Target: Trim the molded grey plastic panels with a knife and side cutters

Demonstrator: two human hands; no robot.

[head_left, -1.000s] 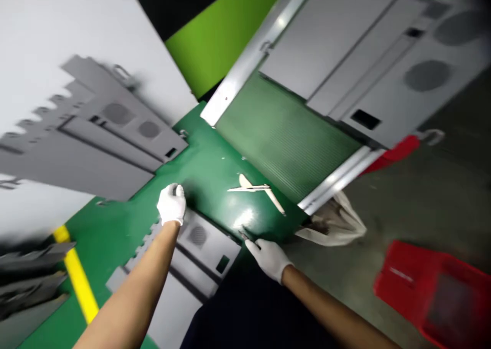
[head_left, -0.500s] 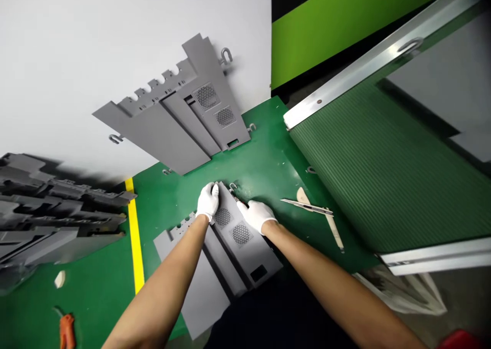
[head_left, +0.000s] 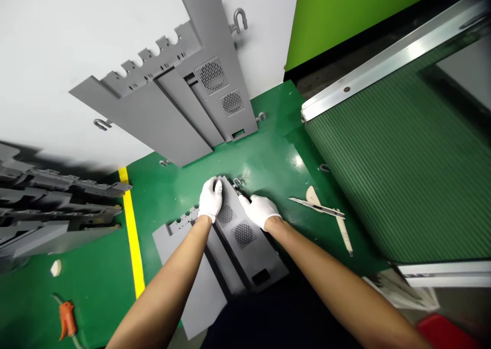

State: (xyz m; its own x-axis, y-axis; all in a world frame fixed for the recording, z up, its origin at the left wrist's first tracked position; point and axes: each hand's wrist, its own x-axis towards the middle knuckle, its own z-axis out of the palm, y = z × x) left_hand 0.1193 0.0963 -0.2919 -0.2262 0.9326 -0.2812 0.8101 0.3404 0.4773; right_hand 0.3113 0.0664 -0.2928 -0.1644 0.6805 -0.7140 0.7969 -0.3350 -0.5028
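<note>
A grey plastic panel [head_left: 264,259] with two mesh vents lies tilted in front of my body. My left hand [head_left: 210,200], in a white glove, is closed on its far top edge, with the thumb on the face. At the panel's right edge, my gloved right hand [head_left: 261,211] is closed around a small hand tool [head_left: 240,191] with a bit of red and a dark tip. The glove covers most of the tool, so its kind does not show. Its tip is beside a small grey hook [head_left: 238,181] at that edge.
A similar grey panel [head_left: 153,118] with hooks leans on the white wall. More grey parts [head_left: 57,205] stack at left. Right of my hands lie a utility knife [head_left: 318,207] and a pale tool [head_left: 343,231]. An orange air gun [head_left: 67,319] lies lower left; a green conveyor belt [head_left: 402,159] stands right.
The view has shifted, so the wall panel appears larger and higher. Both hands keep their places on the panel, and the tool stays at the hook edge.
</note>
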